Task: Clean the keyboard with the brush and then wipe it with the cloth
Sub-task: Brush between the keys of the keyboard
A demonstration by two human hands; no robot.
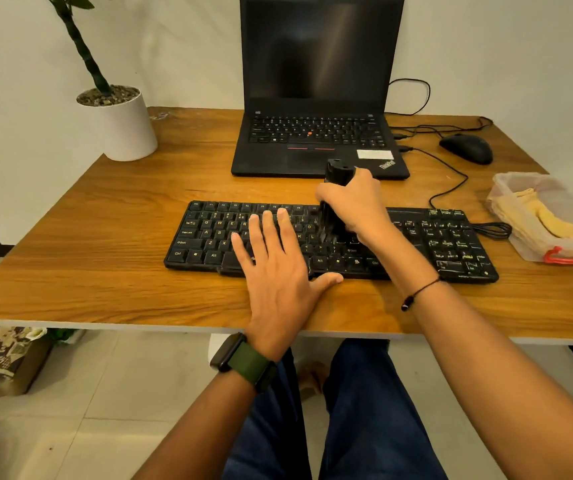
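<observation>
A person's left hand (pixel 274 268) rests flat, fingers straight, on a black keyboard (pixel 451 247) on a wooden desk (pixel 105 237), while the right hand (pixel 354 206) grips an upright black brush (pixel 335 174) with its bristles on the keys, a yellow cloth (pixel 551 220) lying in a clear plastic box (pixel 506 188) nearby.

The keyboard (pixel 330 239) lies at the desk's (pixel 105 220) centre. The laptop (pixel 316 133) sits at twelve o'clock, the plant pot (pixel 122 126) at ten, the mouse (pixel 466 148) at two, and the box (pixel 551 216) holding the cloth (pixel 548 216) at three.

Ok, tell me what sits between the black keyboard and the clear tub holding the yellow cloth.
In the head view, only the keyboard's bundled black cable on bare table lies before the tub.
</observation>
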